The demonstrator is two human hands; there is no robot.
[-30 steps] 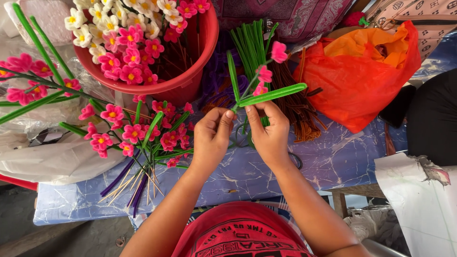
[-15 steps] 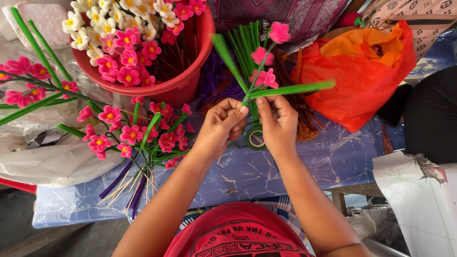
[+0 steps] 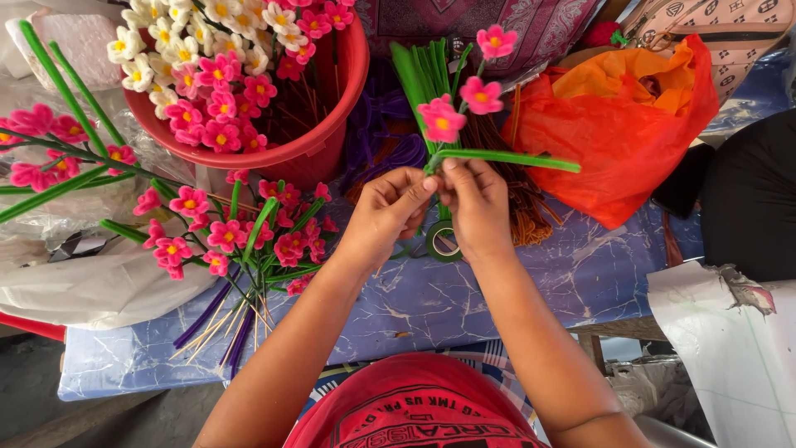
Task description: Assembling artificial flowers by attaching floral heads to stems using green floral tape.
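My left hand (image 3: 386, 214) and my right hand (image 3: 476, 207) meet above the table and pinch the same small flower sprig (image 3: 464, 99). The sprig carries three pink craft flowers with yellow centres on thin stems. A green fuzzy stem (image 3: 506, 158) sticks out to the right from between my fingers. Under my hands lies a roll of green tape (image 3: 444, 241). Behind the sprig stands a bunch of green fuzzy stems (image 3: 423, 70).
A red bucket (image 3: 332, 124) of pink and white craft flowers stands at the back left. Finished pink flower sprays (image 3: 240, 236) lie left of my hands on the blue marbled table (image 3: 580, 274). An orange plastic bag (image 3: 630, 124) sits at the right, brown sticks (image 3: 522, 199) beside it.
Both hands have lifted the sprig slightly and turned it; the green stem now points right and lies flatter, and the flowers sit higher in view.
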